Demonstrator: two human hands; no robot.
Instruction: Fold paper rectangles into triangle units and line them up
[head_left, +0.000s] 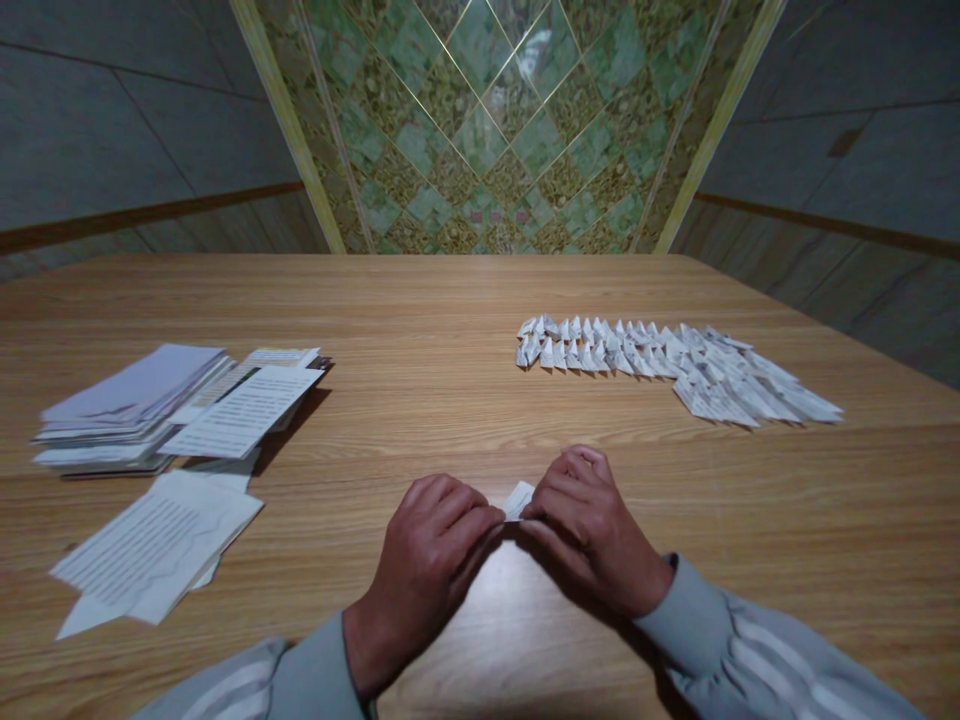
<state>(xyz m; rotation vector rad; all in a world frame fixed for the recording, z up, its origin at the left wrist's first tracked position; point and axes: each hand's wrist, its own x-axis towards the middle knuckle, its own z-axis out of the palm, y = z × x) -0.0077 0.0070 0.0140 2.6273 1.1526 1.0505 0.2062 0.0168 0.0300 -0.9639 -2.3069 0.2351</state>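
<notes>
Between my two hands is a small folded piece of white paper (518,499), with print faintly showing on it. My left hand (433,545) is closed and pinches its left edge between thumb and fingers. From the other side my right hand (589,530) grips the right edge, fingers curled in. The fingers cover most of the paper, so its full shape is hidden. Both hands are low over the near middle of the table, wrists in grey sleeves.
Rows of small folded paper pieces (600,350) stand at the right, with longer ones (750,385) at their right end. A thick paper stack (135,385) lies left, beside loose printed sheets (244,412) and more sheets (161,540) nearer me. All rest on a wooden table (420,310).
</notes>
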